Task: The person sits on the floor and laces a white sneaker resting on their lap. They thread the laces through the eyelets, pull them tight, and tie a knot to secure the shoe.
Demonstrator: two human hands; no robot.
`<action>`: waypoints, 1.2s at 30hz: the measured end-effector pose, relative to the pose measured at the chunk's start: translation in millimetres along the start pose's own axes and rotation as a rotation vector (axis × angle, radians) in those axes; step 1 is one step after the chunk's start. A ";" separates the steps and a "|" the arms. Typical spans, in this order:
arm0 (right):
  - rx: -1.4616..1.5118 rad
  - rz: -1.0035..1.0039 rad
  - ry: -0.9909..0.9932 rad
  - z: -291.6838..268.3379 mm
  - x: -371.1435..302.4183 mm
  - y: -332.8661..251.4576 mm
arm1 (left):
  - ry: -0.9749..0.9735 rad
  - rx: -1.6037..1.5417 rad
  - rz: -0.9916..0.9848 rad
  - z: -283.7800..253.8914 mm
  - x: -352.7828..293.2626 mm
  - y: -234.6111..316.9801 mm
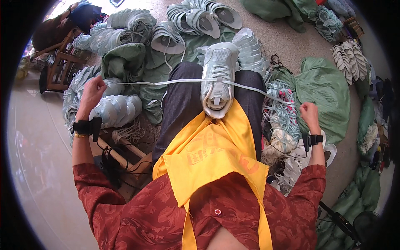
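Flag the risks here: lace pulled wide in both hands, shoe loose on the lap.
1. The pale shoe only rests on the thighs, unclamped; uneven pull from the left hand or right hand could tip it off.
2. The lace is stretched taut both ways; a slip might unthread it.
3. The lace bundle near the right hand could snag the loose end.

Green sacks (325,83), stacked pale shoe uppers (116,110) and a wooden chair (58,66) lie around.

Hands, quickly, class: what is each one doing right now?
Left hand: closed on one end of the white lace.
Right hand: closed on the lace's other end, pulled taut across the pale shoe.
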State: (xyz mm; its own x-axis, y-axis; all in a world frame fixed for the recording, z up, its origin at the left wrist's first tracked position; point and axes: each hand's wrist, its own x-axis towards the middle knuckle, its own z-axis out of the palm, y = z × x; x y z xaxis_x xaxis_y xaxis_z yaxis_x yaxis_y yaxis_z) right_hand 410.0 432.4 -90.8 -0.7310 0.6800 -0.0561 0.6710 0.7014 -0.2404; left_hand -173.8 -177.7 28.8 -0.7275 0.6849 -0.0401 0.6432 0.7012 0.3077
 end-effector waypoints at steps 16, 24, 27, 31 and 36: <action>1.275 0.029 -0.249 -29.5 24.0 -226.1 | -0.351 -0.824 0.020 84.1 2.0 169.9; 0.798 -0.197 -0.271 9.4 22.5 -288.7 | -0.400 -0.824 0.048 122.6 -4.9 228.5; 0.840 -0.223 -0.066 20.2 36.3 -294.7 | -0.266 -0.837 0.090 135.8 3.7 245.1; 1.108 -0.112 -0.157 19.6 45.0 -292.9 | -0.170 -0.931 0.057 147.7 9.1 249.6; 1.262 -0.060 -0.206 17.7 24.6 -294.0 | -0.194 -1.092 0.024 154.9 7.9 248.5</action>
State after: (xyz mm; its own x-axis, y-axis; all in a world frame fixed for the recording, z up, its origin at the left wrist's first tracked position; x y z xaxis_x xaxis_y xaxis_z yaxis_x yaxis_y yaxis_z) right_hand 192.6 239.1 -38.6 -0.8374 0.5298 -0.1343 0.1366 -0.0351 -0.9900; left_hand 17.3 32.7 -42.3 -0.6069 0.7820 -0.1416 0.0305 0.2009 0.9791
